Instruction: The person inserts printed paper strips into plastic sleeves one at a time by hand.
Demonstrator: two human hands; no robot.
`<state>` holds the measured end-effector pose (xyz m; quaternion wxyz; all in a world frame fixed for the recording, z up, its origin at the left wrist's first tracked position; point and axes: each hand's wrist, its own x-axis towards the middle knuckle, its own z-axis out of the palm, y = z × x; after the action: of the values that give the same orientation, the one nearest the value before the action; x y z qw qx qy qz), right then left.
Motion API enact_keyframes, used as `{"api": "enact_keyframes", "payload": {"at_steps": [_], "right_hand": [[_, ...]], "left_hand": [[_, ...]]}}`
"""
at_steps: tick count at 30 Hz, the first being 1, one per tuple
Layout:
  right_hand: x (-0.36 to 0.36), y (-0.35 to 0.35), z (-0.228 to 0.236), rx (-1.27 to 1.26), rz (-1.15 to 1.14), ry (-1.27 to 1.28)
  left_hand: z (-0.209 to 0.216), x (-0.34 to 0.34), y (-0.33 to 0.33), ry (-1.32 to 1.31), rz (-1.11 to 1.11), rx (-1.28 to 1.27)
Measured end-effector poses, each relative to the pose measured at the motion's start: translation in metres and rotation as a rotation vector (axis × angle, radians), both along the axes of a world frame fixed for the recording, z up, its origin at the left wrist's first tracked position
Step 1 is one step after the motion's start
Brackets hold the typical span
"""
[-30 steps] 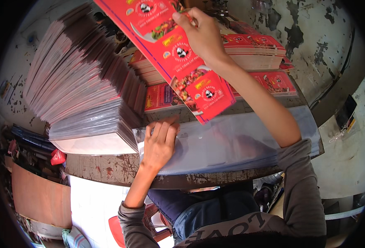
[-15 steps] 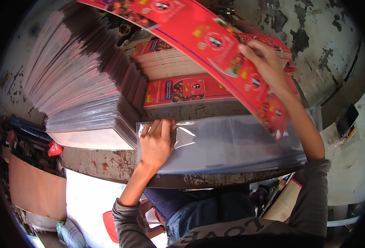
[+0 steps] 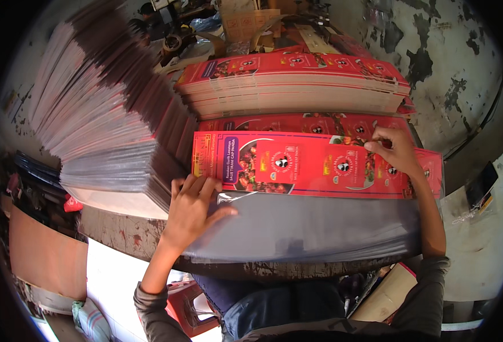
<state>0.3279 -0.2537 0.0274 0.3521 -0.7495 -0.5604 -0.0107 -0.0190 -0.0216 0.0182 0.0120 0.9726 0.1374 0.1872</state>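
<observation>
A long red printed card strip (image 3: 314,165) lies across the upper part of a stack of clear plastic sleeves (image 3: 320,228). My right hand (image 3: 397,149) pinches the strip at its far edge, right of the middle, between thumb and fingers. At the strip's near left corner, my left hand (image 3: 190,212) rests on the left end of the sleeves. Its thumb stretches away from the fingers over the plastic, and the fingertips touch the strip's corner area. Light glints off the top sleeve beside the thumb.
A tall fanned pile of filled sleeves (image 3: 109,114) stands at the left. Behind the strip sits a thick stack of red printed cards (image 3: 297,94). The worn table edge (image 3: 120,233) runs in front of me. A red plastic chair (image 3: 189,310) is below.
My right hand has lowered the red strip from the air onto the sleeves. My left hand has shifted slightly left, and its thumb has spread away from the fingers.
</observation>
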Motion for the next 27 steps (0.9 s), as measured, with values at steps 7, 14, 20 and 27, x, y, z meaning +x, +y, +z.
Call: {"api": "enact_keyframes", "payload": {"at_steps": [7, 14, 20, 27], "right_hand": [[0.013, -0.008, 0.000, -0.012, -0.038, 0.059], [0.020, -0.008, -0.009, -0.029, -0.098, 0.097], [0.021, -0.006, -0.010, -0.025, -0.063, 0.105], [0.019, -0.007, -0.009, -0.041, -0.093, 0.070]], "left_hand": [[-0.017, 0.005, 0.000, -0.273, 0.104, -0.071], [-0.029, 0.011, 0.020, -0.388, 0.107, -0.636], [-0.030, 0.013, 0.022, -0.577, 0.103, -1.260], [-0.029, 0.012, 0.022, -0.611, 0.099, -1.356]]}}
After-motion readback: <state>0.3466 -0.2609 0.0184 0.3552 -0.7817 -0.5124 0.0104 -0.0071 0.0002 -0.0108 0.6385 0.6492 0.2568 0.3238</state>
